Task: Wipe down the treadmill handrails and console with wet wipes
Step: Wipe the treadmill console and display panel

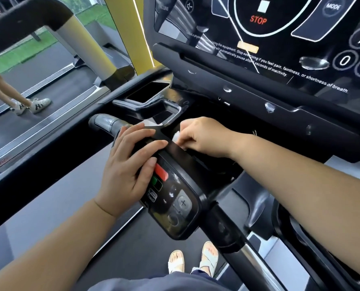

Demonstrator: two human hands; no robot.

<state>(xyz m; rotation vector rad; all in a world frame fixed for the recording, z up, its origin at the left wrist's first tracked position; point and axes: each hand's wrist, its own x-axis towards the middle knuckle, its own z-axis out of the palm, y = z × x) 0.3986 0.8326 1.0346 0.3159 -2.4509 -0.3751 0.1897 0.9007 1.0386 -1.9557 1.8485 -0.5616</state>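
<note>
Right hand (pixel 204 137) pinches wet wipe (pixel 176 136), seemingly inside console tray (pixel 174 108); left hand (pixel 128 164) flat on keypad (pixel 179 200).

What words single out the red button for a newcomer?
Below the big console screen, a black control pad sits on the handlebar. The red button lies beside the left hand, just above the green button: the pad's only red key.

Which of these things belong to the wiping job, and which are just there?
Job: wet wipe, pinched by the right hand; left hand, resting on the handrail control panel; console screen.
Just there: neighbouring treadmill; another person's sneakers; yellow pillar.
</note>
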